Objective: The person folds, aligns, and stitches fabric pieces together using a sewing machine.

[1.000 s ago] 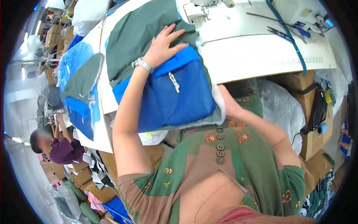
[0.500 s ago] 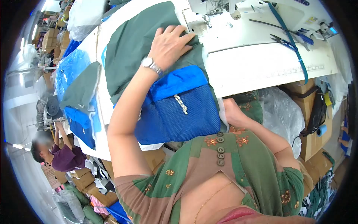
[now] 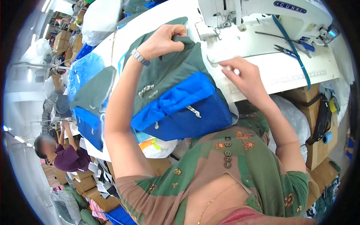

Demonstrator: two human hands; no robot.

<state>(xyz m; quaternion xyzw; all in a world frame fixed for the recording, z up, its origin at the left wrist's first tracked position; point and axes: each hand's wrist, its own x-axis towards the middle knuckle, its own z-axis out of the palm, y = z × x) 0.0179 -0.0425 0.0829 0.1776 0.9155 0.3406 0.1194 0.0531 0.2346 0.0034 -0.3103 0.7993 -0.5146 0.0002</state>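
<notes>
cloth (image 3: 183, 62) lies slantwise on the table (image 3: 292, 67), left of the right hand (image 3: 245, 75); the nearer left hand (image 3: 162, 41) pinches a far fold; right fingers curl, cannot tell whether holding anything.

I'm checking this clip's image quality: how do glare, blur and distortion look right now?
In the head view, the wide lens leaves dark curved borders; in the head view, the white tabletop looks washed out near the sewing machine; in the head view, the right hand seems slightly blurred at the fingers, while the machine's lettering stays legible.
</notes>
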